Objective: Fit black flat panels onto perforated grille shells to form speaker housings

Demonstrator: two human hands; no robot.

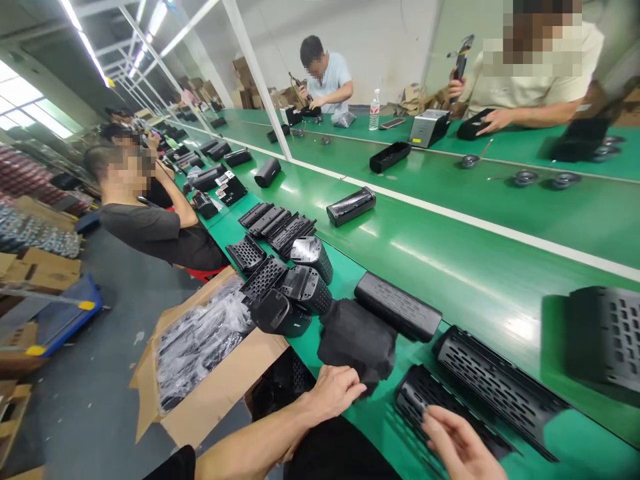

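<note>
My left hand (337, 395) is closed, fingers curled at the near edge of a pile of thin black cloth-like sheets (356, 340). What its fingertips hold, if anything, is hidden. My right hand (463, 443) has thumb and fingers pinched together over the left end of a slotted black plastic shell (440, 400). Anything in that pinch is too small to make out. Beyond it lies a longer slotted shell (500, 380), its hollow side up. A closed black housing (397, 305) rests just past the cloth-like pile.
Several black housings (305, 290) and grilles (265, 277) crowd the bench to the left. Below stands an open carton (225, 380) of plastic-wrapped parts. A green conveyor (450, 247) carries another housing (351, 205). Co-workers sit across (327, 87) and at left (145, 220).
</note>
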